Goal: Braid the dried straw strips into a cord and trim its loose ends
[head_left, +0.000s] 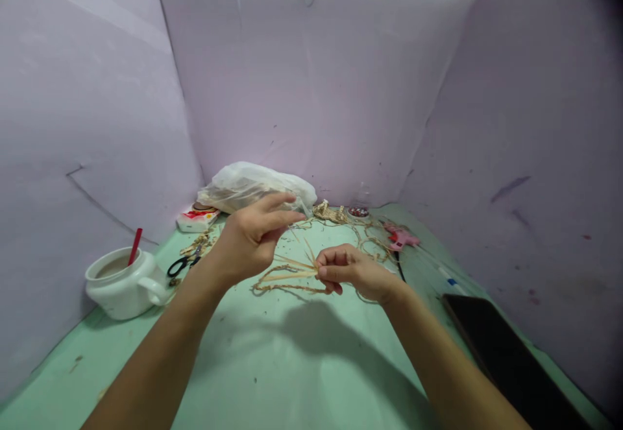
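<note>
My right hand [348, 269] pinches a small bunch of straw-coloured fibre strips [292, 275] between thumb and fingers, above the middle of the table. The loose ends fan out to the left and upward. A twisted tan cord [287, 286] loops out from the same grip and bends back at its left end. To the left and slightly higher, my left hand [257, 232] is raised with its fingers stretched out. Nothing shows between its fingers, and it is apart from the strips.
On the left stand a white mug [124, 285] with a red stick and black-handled scissors [179, 265]. Behind lie a small box [197, 221], a white plastic bag [256, 183] and a bead dish [359, 212]. To the right are a pink glue gun [402, 238] and a black phone [506, 358].
</note>
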`<state>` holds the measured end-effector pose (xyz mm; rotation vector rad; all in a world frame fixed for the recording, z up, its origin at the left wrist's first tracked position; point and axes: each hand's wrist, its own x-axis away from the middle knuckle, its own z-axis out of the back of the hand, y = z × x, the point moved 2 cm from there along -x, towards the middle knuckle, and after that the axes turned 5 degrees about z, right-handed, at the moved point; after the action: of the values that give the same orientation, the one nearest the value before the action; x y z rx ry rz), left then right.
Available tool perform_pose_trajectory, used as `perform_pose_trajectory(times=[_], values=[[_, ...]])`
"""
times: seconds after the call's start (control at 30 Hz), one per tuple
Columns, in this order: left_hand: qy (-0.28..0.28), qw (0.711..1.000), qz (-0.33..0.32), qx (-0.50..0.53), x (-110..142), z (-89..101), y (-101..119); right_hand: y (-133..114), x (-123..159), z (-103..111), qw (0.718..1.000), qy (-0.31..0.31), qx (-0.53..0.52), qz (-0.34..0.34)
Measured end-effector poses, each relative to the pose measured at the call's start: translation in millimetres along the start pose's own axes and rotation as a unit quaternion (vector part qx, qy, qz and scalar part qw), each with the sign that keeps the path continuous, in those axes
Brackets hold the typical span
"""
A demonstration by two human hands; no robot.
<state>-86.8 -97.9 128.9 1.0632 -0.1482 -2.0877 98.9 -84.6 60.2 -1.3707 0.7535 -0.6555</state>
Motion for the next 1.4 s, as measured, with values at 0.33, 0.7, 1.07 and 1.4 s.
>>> perform_pose_trajectory(times=[0.33,0.7,1.07,1.4], values=[[-0.113,0.925,0.247,0.264,-1.9,-31.7,-35.4,2.9,0.7,-0.8,0.997,-0.038,-0.063,0.018],[-0.037,0.918,0.275,0.284,4.8,-83.7,-27.9,11.5,-15.2,-0.2,0.974,0.204,-0.079,0.054],[-0.111,0.988,0.104,0.028,7.5,-80.1,-30.4,16.0,-15.9,0.8,0.950,0.297,-0.099,-0.015],[-0.113,0.984,0.109,0.079,6.0,-86.3,-33.7,14.7,-17.7,-8.8,0.924,0.344,-0.166,-0.010]])
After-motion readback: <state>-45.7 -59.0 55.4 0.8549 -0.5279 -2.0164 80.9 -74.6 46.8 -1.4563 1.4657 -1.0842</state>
